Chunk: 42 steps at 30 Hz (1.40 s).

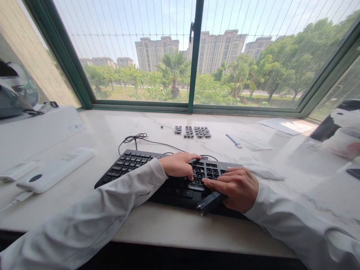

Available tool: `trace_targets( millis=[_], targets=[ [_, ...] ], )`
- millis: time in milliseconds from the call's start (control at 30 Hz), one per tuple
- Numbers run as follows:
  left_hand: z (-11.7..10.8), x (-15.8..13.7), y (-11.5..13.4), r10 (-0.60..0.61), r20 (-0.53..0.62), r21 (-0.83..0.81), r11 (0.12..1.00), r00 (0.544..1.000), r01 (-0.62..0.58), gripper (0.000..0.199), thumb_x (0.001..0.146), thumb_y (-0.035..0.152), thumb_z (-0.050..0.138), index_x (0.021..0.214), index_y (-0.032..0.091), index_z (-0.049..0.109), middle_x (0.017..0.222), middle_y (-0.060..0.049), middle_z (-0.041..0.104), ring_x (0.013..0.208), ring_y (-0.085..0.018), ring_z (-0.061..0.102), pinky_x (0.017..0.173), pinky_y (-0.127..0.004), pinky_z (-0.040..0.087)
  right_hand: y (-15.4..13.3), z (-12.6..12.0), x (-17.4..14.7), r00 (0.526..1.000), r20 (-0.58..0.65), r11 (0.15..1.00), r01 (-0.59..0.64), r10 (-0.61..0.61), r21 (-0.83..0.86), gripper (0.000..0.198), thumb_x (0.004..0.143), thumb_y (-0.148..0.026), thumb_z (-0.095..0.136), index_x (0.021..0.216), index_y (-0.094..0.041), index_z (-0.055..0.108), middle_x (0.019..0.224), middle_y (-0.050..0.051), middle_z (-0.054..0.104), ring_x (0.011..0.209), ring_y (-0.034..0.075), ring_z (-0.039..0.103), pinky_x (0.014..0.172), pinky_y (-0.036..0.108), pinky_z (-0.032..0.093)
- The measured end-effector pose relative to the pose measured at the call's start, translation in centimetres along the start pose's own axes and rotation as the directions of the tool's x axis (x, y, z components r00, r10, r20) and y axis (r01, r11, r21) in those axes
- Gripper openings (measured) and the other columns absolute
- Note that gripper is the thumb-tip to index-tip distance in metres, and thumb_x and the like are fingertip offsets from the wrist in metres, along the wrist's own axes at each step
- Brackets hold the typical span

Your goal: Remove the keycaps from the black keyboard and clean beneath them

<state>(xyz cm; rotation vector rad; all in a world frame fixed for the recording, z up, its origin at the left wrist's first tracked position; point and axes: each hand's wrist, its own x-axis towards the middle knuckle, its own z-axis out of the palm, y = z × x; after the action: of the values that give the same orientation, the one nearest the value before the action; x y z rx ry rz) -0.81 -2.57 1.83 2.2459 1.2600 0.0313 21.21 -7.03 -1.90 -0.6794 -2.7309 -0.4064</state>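
A black keyboard point(128, 165) lies on the white marble sill, with bare key sockets point(211, 170) on its right part. My left hand point(177, 164) rests over its middle, index finger stretched toward the back edge and thumb apart, touching near the sockets. My right hand point(239, 185) is closed round a black keycap puller point(211, 202) whose metal ends point toward the front left. The right index fingertip touches the keyboard by a long key. Behind the keyboard, removed keycaps point(201, 131) sit in small groups, with one lone keycap point(162, 126) to their left.
A blue-handled brush-like tool point(233, 141) and clear plastic bags point(257, 142) lie at right. The keyboard's black cable point(132, 138) is coiled behind it. On the left are a white power bank point(56, 170), a white box point(42, 129) and a helmet point(18, 90). A window stands behind.
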Motion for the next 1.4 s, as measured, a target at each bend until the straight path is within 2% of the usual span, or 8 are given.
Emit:
trace_targets(
  millis=[233, 733, 1033, 1400],
  targets=[
    [-0.02, -0.03, 0.08, -0.004, 0.001, -0.003, 1.000, 1.000, 0.004, 0.084, 0.061, 0.026, 0.068, 0.140, 0.020, 0.039, 0.141, -0.007, 0.044, 0.126, -0.028, 0.042, 0.104, -0.034, 0.035, -0.13, -0.05, 0.09, 1.000, -0.021, 0.999, 0.015, -0.016, -0.049, 0.033, 0.070, -0.020, 0.053, 0.101, -0.021, 0.064, 0.058, -0.003, 0.062, 0.048, 0.009, 0.048, 0.054, 0.029, 0.025],
    [-0.04, -0.03, 0.09, -0.011, -0.002, -0.012, 1.000, 1.000, 0.011, 0.085, 0.061, 0.026, 0.069, 0.140, 0.020, 0.040, 0.141, -0.008, 0.044, 0.125, -0.027, 0.043, 0.104, -0.034, 0.035, -0.08, 0.03, 0.07, 0.999, -0.039, 0.999, 0.027, -0.029, -0.036, 0.033, 0.071, -0.019, 0.052, 0.101, -0.021, 0.063, 0.058, -0.003, 0.062, 0.048, 0.009, 0.049, 0.054, 0.028, 0.024],
    [0.02, -0.08, 0.11, -0.016, -0.008, -0.014, 1.000, 1.000, 0.016, 0.084, 0.061, 0.026, 0.068, 0.140, 0.021, 0.040, 0.140, -0.007, 0.045, 0.124, -0.027, 0.044, 0.103, -0.034, 0.036, -0.01, 0.13, -0.02, 1.000, -0.010, 1.000, 0.016, -0.016, -0.020, 0.036, 0.070, -0.018, 0.054, 0.105, -0.021, 0.063, 0.060, -0.003, 0.064, 0.049, 0.010, 0.050, 0.054, 0.028, 0.025],
    [-0.05, -0.09, 0.13, -0.009, 0.000, -0.022, 1.000, 1.000, 0.009, 0.085, 0.061, 0.025, 0.069, 0.140, 0.019, 0.039, 0.141, -0.008, 0.044, 0.125, -0.027, 0.043, 0.104, -0.034, 0.036, -0.15, -0.03, 0.24, 1.000, -0.001, 1.000, 0.010, -0.010, -0.005, 0.032, 0.070, -0.017, 0.053, 0.100, -0.021, 0.063, 0.059, -0.004, 0.064, 0.048, 0.010, 0.050, 0.054, 0.029, 0.024]
  ],
)
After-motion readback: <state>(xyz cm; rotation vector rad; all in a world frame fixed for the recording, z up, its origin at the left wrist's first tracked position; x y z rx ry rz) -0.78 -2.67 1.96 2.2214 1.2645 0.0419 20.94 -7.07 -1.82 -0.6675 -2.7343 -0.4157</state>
